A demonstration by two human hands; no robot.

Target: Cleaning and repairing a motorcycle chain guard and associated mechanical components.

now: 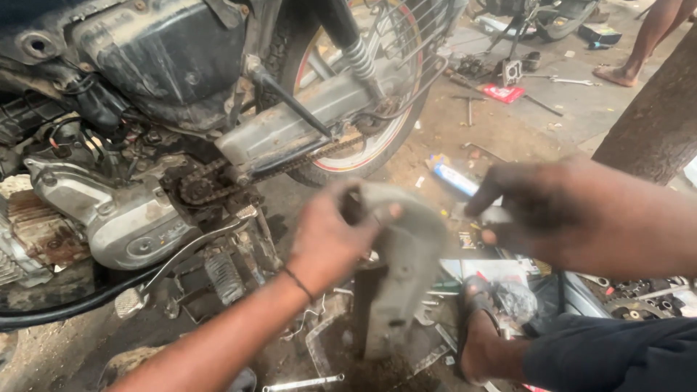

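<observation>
My left hand [330, 236] grips the top end of a grey metal chain cover [399, 261], holding it upright in front of me. Fingers apart, my right hand [530, 207] hovers just right of the cover, its fingertips close to the upper edge; whether they touch is blurred. Behind, at the left, stands a motorcycle with its bare drive chain [218, 181], silver engine casing [123, 221] and rear wheel [363, 94]. My foot in a sandal [483, 334] rests on the ground below the cover.
A spanner [301, 382] lies on the oily ground at the bottom. Loose tools, a red box [502, 92] and a tube [454, 176] are scattered behind. Another person's bare leg [642, 43] stands at the top right beside a tree trunk [653, 123]. Parts are heaped at the right.
</observation>
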